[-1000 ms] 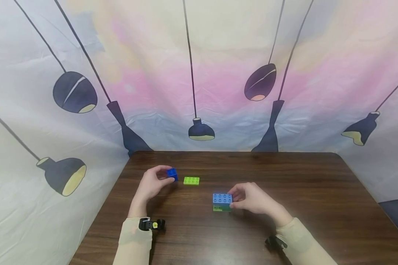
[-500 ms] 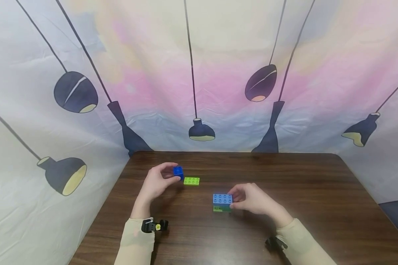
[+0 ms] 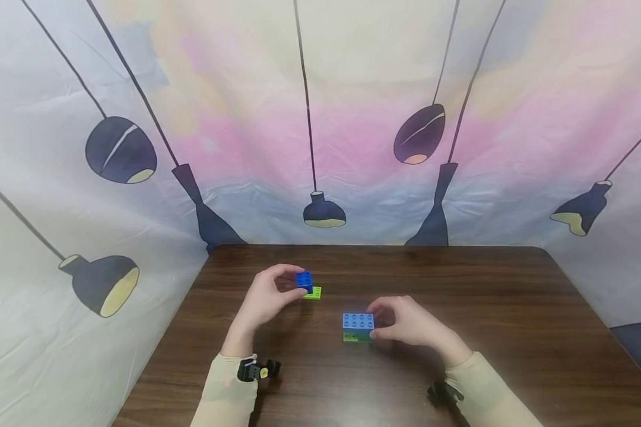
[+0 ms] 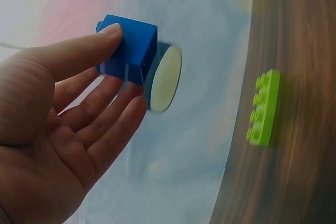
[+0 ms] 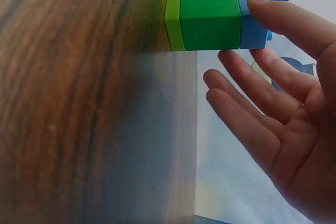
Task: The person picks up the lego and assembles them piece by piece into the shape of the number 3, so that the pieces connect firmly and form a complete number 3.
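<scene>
My left hand (image 3: 264, 299) pinches a dark blue brick (image 3: 303, 281) between thumb and fingers, its studs facing up. In the left wrist view the brick hangs above the table, apart from a lime green plate (image 4: 266, 108) lying there studs up. From the head view, the brick overlaps that plate's left part. My right hand (image 3: 412, 323) pinches the right end of a small stack nearer the middle. The stack has a light blue plate (image 5: 252, 24) on top, a green brick (image 5: 210, 20) below it, and a lime green plate (image 5: 174, 22) at the bottom.
Both stacks of work lie on a dark wooden table (image 3: 459, 273) with a rounded far edge. Behind it hangs a cloth (image 3: 363, 172) printed with lamps. Wrist straps with small black mounts (image 3: 259, 369) sit on both sleeves.
My left hand has moved right with the dark blue brick, from left of the lone lime green plate to over its left part. The right hand and the stack have stayed put.
</scene>
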Available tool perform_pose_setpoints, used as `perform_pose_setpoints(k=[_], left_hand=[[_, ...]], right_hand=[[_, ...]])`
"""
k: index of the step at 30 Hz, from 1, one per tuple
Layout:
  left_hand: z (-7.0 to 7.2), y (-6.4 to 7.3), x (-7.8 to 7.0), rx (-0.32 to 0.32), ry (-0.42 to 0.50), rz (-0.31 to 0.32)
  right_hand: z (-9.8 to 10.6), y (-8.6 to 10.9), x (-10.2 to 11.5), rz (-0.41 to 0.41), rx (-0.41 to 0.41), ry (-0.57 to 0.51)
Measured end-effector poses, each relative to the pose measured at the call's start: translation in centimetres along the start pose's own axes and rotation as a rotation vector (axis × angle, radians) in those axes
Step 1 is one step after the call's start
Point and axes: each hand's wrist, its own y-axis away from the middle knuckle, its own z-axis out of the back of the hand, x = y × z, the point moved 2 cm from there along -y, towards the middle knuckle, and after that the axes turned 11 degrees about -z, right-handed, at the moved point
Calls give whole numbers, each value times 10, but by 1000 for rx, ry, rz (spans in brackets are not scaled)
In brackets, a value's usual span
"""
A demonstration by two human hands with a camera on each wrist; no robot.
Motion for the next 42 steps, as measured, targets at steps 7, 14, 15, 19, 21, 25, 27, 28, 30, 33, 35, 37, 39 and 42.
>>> perform_pose_setpoints(k=[7, 14, 15, 19, 21, 25, 27, 28, 30, 33, 35, 37, 39, 42], left_hand=[[-30, -2, -15, 53, 48, -87], [-59, 0, -26, 118, 81, -130], [-62, 0, -26, 122, 87, -134], [-72, 2, -29, 129, 106, -140], [-75, 2, -31, 126, 121, -146], [-82, 3, -36, 126, 142, -147], [-85, 4, -37, 134, 143, -146], [-87, 4, -38, 140, 141, -147], [-90, 5, -39, 154, 141, -153], [-94, 6, -40, 171, 145, -165], [-96, 6, -41, 180, 152, -170], [-98, 7, -41, 188, 156, -166], [-100, 7, -40, 194, 157, -159], [-102, 8, -40, 200, 159, -145]], right_hand=[[-1, -1, -2, -33, -1, -24], [-2, -1, -2, -30, -7, -30], [-3, -1, -3, -30, -7, -28], [-3, -2, -4, -32, -10, -23], [-2, -2, -3, -29, -11, -25], [-1, -2, -3, -20, -10, -30], [-1, -2, -2, -17, -9, -26], [-1, -2, -2, -16, -10, -25], [-1, -2, -2, -19, -10, -24], [0, -2, 0, -21, -7, -32], [1, -1, 0, -21, -6, -36], [1, -1, 1, -24, -4, -37], [1, -1, 0, -27, -4, -36], [0, -1, 0, -29, -2, -35]])
